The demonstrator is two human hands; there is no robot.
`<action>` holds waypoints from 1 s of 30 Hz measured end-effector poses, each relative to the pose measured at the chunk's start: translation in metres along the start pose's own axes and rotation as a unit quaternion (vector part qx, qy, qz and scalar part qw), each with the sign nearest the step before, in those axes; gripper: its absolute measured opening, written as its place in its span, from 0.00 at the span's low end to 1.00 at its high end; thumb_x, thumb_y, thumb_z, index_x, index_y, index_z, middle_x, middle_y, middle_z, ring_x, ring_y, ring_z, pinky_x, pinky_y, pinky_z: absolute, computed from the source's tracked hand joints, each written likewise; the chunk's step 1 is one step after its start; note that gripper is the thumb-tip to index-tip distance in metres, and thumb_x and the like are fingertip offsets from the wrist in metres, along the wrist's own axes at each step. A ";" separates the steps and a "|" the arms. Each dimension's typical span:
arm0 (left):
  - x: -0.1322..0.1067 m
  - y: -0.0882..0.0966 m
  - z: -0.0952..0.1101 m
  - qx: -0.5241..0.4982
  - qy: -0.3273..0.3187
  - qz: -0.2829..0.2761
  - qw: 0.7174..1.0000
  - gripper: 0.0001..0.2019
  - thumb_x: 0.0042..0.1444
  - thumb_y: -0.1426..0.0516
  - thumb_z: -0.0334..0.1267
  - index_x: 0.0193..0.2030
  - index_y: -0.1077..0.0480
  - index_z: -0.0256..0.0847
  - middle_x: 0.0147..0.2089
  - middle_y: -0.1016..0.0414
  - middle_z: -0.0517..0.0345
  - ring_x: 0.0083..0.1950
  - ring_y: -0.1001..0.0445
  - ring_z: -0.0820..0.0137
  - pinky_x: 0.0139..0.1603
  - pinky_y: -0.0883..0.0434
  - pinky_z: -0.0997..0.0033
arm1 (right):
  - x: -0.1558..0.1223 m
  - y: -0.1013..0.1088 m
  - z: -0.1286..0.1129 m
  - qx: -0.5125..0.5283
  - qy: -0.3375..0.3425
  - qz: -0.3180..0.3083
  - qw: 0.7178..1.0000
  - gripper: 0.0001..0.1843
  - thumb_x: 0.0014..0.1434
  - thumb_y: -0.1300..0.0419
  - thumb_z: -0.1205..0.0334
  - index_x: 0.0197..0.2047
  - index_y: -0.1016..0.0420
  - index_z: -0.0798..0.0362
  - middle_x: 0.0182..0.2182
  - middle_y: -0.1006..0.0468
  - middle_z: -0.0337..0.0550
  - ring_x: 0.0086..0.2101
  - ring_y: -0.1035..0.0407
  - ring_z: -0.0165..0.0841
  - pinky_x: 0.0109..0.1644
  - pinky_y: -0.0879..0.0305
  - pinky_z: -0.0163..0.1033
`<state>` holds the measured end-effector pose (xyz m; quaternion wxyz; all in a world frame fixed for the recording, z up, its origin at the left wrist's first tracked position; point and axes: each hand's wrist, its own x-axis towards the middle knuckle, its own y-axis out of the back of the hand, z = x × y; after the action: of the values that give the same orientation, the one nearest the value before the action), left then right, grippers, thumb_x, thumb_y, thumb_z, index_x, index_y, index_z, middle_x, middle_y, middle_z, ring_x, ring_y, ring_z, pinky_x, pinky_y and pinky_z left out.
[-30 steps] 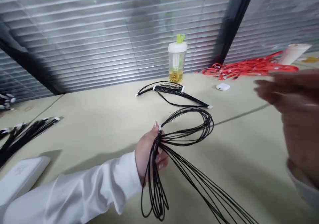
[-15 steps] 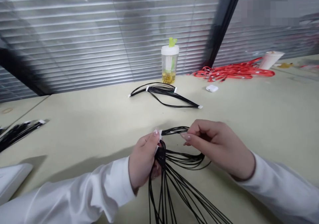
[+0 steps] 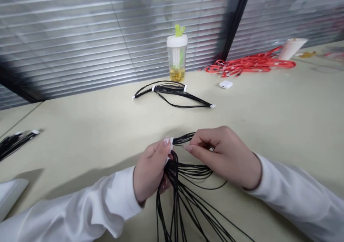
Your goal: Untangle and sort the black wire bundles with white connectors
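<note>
The pale tabletop (image 3: 80, 127) carries a bottle (image 3: 177, 61) at 12 o'clock, a black harness (image 3: 174, 88) just nearer; a white case (image 3: 225, 84) at 1, red cords (image 3: 249, 65) beyond; a cup (image 3: 291, 50) at 2; a white box (image 3: 10, 195) at 8; black wires (image 3: 16, 145) at 9.

Black wires (image 3: 175, 170): lower ends leave my view.
Right hand (image 3: 228, 159): hides part of their loops.
Left hand (image 3: 150, 170): fingers partly behind the wires.
White box (image 3: 10, 195): cut off at my left.
Red strands (image 3: 249, 65), table's (image 3: 282, 109) far edge: ends too small for me to tell.
</note>
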<state>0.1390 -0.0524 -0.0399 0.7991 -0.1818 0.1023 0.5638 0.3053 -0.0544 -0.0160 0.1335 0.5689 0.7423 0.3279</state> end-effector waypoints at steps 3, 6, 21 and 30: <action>0.000 -0.002 0.000 0.006 -0.002 0.021 1.000 0.25 0.43 0.47 0.63 0.21 0.43 0.40 0.10 0.47 0.66 0.08 0.48 0.79 0.06 0.50 0.81 | -0.002 0.001 -0.001 0.013 0.010 -0.018 1.000 0.13 0.54 0.46 0.61 0.22 0.32 0.58 0.15 0.37 0.34 0.18 0.47 0.20 0.23 0.48 0.28; 0.000 -0.003 -0.001 0.011 0.003 0.026 1.000 0.25 0.43 0.47 0.63 0.20 0.43 0.40 0.10 0.47 0.66 0.08 0.49 0.79 0.05 0.51 0.81 | -0.002 0.001 -0.001 0.015 0.016 -0.011 1.000 0.12 0.55 0.46 0.62 0.23 0.32 0.58 0.16 0.37 0.34 0.19 0.47 0.20 0.23 0.48 0.27; 0.001 -0.002 0.001 -0.001 0.014 0.021 1.000 0.24 0.47 0.47 0.60 0.21 0.43 0.39 0.10 0.47 0.66 0.08 0.48 0.79 0.06 0.49 0.81 | -0.001 -0.003 -0.002 -0.052 0.074 0.060 0.994 0.08 0.55 0.45 0.66 0.27 0.28 0.55 0.20 0.30 0.33 0.21 0.40 0.20 0.28 0.44 0.28; 0.009 0.001 0.014 -0.211 0.075 0.000 0.975 0.19 0.59 0.55 0.48 0.22 0.47 0.39 0.11 0.51 0.68 0.08 0.55 0.82 0.07 0.55 0.83 | -0.023 0.034 -0.032 -0.080 0.118 0.121 0.982 0.13 0.55 0.45 0.64 0.20 0.36 0.56 0.15 0.39 0.34 0.18 0.46 0.20 0.21 0.48 0.27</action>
<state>0.1408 -0.0385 -0.0308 0.7331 -0.3881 0.0410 0.5570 0.3203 -0.0818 0.0260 0.0494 0.5996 0.6496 0.4648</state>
